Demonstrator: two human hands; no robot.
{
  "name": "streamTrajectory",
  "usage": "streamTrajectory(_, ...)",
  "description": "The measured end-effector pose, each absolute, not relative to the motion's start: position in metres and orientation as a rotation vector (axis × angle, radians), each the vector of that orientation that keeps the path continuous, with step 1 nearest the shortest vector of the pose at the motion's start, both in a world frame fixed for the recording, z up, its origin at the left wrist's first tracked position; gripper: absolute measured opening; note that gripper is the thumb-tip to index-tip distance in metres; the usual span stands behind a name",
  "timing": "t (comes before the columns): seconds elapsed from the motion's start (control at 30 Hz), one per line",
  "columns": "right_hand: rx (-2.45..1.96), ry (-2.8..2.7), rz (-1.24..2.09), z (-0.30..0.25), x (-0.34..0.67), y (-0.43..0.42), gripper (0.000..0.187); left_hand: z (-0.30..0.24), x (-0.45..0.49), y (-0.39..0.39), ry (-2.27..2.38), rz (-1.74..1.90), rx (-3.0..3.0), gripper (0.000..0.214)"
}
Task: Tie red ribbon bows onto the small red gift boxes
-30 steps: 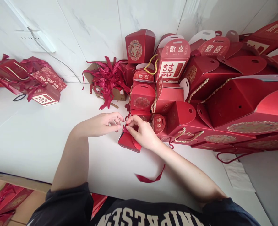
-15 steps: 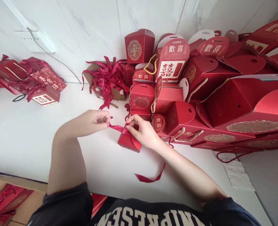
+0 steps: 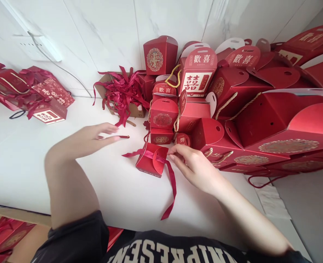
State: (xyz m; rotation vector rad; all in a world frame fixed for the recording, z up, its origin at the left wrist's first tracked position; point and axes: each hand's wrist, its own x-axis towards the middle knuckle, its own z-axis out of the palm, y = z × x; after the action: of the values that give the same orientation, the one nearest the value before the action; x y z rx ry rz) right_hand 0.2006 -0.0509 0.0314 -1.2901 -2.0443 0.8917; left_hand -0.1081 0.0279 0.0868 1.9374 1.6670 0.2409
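A small red gift box lies on the white table in the middle. A red ribbon runs across its top; one end sticks out to the left and the other trails down toward me. My right hand is just right of the box, thumb and forefinger pinched on the ribbon where it leaves the box. My left hand hovers left of the box, apart from it, fingers stretched out and holding nothing. A thin red strip lies by its fingertips.
A big pile of red gift boxes with rope handles fills the right and back against the wall. An open cardboard box of loose red ribbons stands at the back. More red boxes lie at far left.
My left hand let go of the ribbon end and drew back to the left, fingers now open. My right hand shifted right off the box, and the ribbon's long end now trails toward me.
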Motion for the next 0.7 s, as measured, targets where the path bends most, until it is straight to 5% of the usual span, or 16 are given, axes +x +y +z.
streamTrajectory(0.17,-1.531,-1.972,1.138,0.005,0.21,-0.069,0.021,0.068,-0.078,0.039,1.229,-0.081,2.014,0.066)
streamTrajectory(0.37,-1.366,-1.606,1.573,-0.044,0.196,-0.069,0.038,0.056,-0.057,0.041,1.248,-0.246,1.994,0.078)
streamTrajectory(0.57,-1.281,-1.533,1.516,-0.045,0.194,-0.065,0.037,0.064,-0.062,0.041,1.273,-0.313,2.034,0.063)
streamTrajectory(0.7,-1.325,-1.532,1.503,-0.033,0.201,-0.064,0.041,0.06,-0.065,0.042,1.301,-0.276,1.992,0.081)
